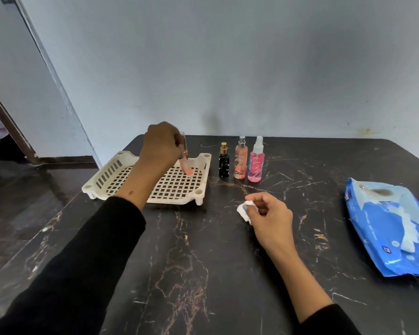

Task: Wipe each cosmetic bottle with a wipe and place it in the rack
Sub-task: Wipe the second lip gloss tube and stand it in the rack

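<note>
Over the rack (179, 187), the left hand (161, 147) gripped a tilted bottle (185, 163) that could topple on the grid, while the right hand (267, 215) pinched a wipe (243, 210).

Single head view, looking forward and down at table (203, 262), wall behind.

Glossy dark marble-look table (203, 262), matt cream plastic rack (131, 175), shiny blue plastic wipe pack (382, 228).
</note>
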